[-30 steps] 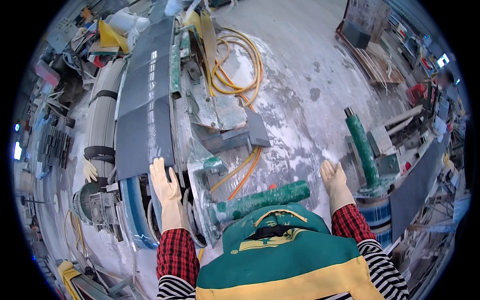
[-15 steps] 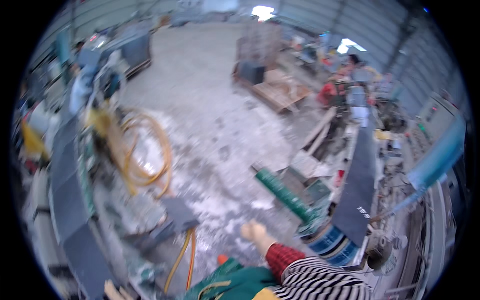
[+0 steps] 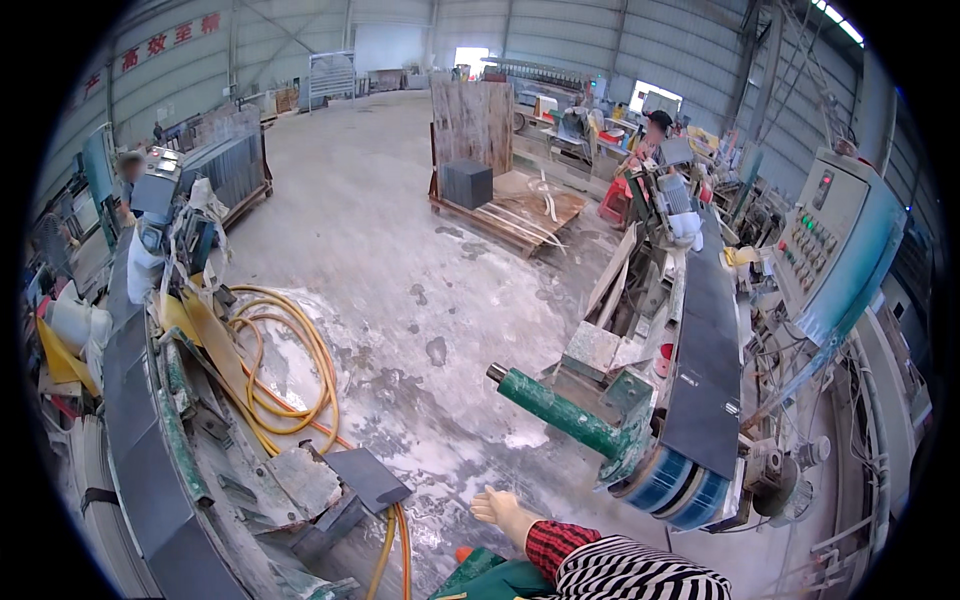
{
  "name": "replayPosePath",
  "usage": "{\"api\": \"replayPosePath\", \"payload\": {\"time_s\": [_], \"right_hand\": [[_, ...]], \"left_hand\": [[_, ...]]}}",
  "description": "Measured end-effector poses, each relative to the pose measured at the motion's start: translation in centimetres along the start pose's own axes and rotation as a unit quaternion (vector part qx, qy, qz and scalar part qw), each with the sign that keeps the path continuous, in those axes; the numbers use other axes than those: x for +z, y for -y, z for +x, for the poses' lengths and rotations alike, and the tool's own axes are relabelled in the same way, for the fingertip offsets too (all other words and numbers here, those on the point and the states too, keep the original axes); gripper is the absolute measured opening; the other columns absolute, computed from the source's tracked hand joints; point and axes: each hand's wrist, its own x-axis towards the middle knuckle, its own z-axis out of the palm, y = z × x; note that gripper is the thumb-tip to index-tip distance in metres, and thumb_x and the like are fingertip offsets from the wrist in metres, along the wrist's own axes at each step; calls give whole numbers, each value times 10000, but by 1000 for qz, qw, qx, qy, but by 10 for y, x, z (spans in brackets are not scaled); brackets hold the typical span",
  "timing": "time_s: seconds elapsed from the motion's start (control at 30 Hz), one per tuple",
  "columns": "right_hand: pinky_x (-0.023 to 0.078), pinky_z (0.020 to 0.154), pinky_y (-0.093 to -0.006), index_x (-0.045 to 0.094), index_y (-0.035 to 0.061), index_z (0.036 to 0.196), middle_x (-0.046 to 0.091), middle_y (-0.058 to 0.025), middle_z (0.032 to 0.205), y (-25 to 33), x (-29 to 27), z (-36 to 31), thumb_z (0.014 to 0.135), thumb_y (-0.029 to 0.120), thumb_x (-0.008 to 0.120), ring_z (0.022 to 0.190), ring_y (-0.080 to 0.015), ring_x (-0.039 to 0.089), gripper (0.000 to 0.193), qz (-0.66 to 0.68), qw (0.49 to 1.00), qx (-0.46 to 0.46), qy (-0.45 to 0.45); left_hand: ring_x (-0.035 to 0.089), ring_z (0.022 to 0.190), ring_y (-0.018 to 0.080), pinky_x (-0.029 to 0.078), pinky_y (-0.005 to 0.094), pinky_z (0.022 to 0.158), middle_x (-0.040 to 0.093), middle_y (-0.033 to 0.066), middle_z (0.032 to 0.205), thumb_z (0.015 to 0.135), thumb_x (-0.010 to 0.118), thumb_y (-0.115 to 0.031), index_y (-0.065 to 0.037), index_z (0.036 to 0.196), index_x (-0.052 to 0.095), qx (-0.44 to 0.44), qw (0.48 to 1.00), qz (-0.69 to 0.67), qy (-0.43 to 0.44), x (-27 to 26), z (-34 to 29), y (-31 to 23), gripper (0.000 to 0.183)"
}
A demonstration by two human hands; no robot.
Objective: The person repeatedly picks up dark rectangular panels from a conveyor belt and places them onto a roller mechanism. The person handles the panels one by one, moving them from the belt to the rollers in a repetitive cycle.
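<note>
My right hand (image 3: 492,508) hangs over the wet, stained floor at the lower middle, its fingers stretched out and nothing in it. A red checked cuff (image 3: 562,546) and a black-and-white striped sleeve (image 3: 640,572) cover that arm. Left of the hand and apart from it, a dark grey stone slab (image 3: 369,478) lies on a low stack. To the right, a green metal cylinder (image 3: 550,402) juts from the end of a conveyor with blue rollers (image 3: 672,490). My left hand is out of sight.
Dark slabs line a machine bed (image 3: 150,440) at left. Coiled yellow hoses (image 3: 325,385) lie on the floor beside it. Another dark slab (image 3: 705,370) rests on the right conveyor, near a control cabinet (image 3: 835,235). A pallet (image 3: 540,205) bears a dark block; a person (image 3: 650,140) is beyond.
The view has shifted and sharpened, with more of the far wall showing. My right hand sits slightly lower in the picture. Pale fingers at the lower left edge have gone from view.
</note>
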Motion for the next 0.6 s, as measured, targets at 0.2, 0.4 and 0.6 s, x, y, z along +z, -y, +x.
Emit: {"api": "replayPosePath", "payload": {"time_s": [0.2, 0.4, 0.6], "right_hand": [[526, 957, -492, 519, -49, 1320, 599, -212, 1302, 3, 18, -15, 1046, 349, 409, 1114, -359, 635, 496, -24, 998, 10, 63], [570, 877, -474, 589, -50, 1243, 665, -199, 1176, 6, 7, -28, 1026, 354, 478, 994, -360, 687, 472, -51, 998, -16, -14], [599, 784, -452, 642, -30, 1185, 703, -192, 1072, 12, -20, -40, 983, 410, 573, 903, -341, 713, 489, -42, 997, -56, -17]], "left_hand": [[565, 1182, 404, 424, 495, 1066, 611, 236, 1249, 968, 583, -180, 61, 1267, 578, 5, 999, -25, -46, 18, -16, 19, 383], [561, 1194, 405, 423, 500, 1065, 612, 231, 1255, 972, 578, -192, 52, 1266, 588, -4, 997, -50, -51, 16, -18, 19, 382], [565, 1184, 408, 428, 506, 1054, 613, 238, 1249, 967, 581, -218, 49, 1258, 594, -20, 996, -69, -44, 15, -22, 12, 396]]}}
